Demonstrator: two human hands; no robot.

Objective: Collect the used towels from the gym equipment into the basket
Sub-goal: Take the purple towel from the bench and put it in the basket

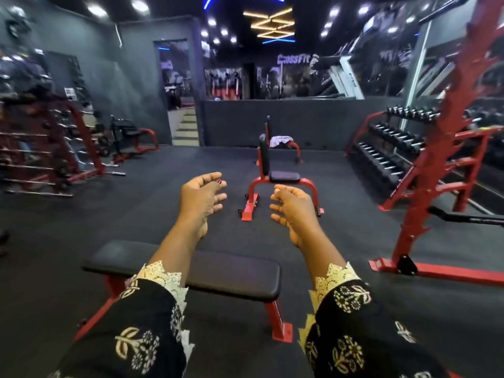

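Towel [281,139]: pale, crumpled, lying on the seat of the far bench [297,151] at the back of the room, close to the low grey wall [327,121]. Nothing touching it.

Left hand [200,197] and right hand [294,208]: both raised in front, palms facing each other, well apart from the towel. Fingers [218,199] on both loosely curved, released, grasping nothing.

Upright seat [284,177], red frame and black pad, stands between hands and towel. Flat bench [231,276], black pad on red legs, lies crosswise under the forearms. Black patterned sleeves [141,323] with cream lace cuffs.

Dumbbell rack [390,143] on the right by the mirror; tall red rack [436,159] nearer on the same side. Barbell rack [54,148] on the left. Stairs [188,126] behind, left of the wall. Dark rubber floor [163,186]
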